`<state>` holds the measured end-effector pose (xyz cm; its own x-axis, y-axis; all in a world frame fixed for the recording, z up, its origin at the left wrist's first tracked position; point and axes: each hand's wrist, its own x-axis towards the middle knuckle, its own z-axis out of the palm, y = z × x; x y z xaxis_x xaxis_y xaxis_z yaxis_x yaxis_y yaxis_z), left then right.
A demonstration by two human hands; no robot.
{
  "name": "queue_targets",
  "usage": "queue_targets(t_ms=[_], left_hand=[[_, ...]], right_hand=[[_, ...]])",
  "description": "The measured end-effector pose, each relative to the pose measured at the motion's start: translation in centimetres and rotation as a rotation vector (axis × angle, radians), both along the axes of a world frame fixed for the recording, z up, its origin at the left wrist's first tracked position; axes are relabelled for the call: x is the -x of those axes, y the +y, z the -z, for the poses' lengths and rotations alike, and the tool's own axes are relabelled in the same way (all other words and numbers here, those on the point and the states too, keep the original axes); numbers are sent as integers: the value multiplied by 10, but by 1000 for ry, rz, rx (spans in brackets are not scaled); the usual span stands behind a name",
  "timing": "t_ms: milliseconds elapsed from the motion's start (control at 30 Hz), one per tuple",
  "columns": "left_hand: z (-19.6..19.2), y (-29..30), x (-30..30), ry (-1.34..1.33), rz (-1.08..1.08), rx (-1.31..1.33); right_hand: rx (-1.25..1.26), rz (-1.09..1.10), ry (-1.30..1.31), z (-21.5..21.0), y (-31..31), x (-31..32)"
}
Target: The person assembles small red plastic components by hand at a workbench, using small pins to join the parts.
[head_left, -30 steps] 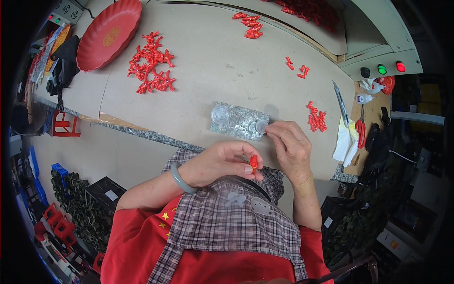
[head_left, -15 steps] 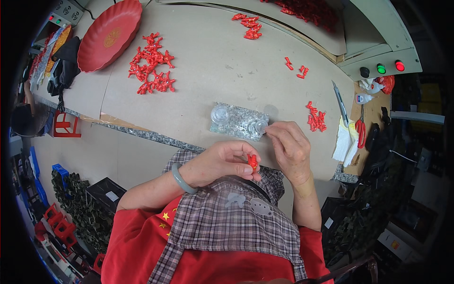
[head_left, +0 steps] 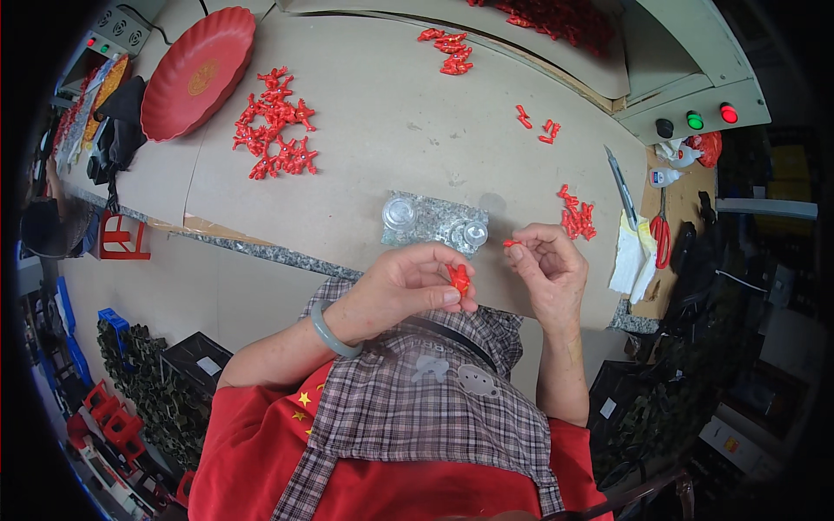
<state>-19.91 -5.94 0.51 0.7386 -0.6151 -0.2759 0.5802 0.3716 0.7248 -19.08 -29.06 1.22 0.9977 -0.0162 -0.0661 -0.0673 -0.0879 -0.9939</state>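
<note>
In front of my apron, my left hand [head_left: 408, 282] pinches a small red figurine [head_left: 459, 280] between thumb and fingers. To its right, my right hand [head_left: 549, 262] is closed on a tiny red piece [head_left: 512, 243] at the fingertips. Just beyond both hands lies a speckled stone slab [head_left: 432, 212] with small clear round dishes, one dish [head_left: 400, 213] at its left end and another dish [head_left: 474, 233] at its right end. Loose small red pieces [head_left: 577, 214] form a pile beyond my right hand.
A cluster of red figurines [head_left: 276, 126] and a red scalloped tray [head_left: 198, 76] occupy the left side. More red figurines [head_left: 448, 50] lie at the back. On the right are a utility knife [head_left: 622, 178], red-handled scissors [head_left: 660, 241], a cloth [head_left: 632, 256] and a glue bottle [head_left: 665, 177].
My right hand has drawn back from the right-hand dish toward me and right, and a tiny red piece now shows at its fingertips. The left hand has risen slightly with the figurine.
</note>
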Motion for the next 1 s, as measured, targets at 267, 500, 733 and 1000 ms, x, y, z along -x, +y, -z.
queue_targets(t_ms=[267,500,733,1000], left_hand=[[2,-4,-5,-28,-64,-40],[1,-6,-4,-52,-98,-68],[-1,-8,-2,-140,-98,-113],[-2,-7,0,-184,-76,-124]], right_hand=[[-246,-97,60,-6,-2,5],[-103,-109,-14,-16,2,19],[73,-164,-266,-9,11,20],[101,-181,-265,-10,11,20]])
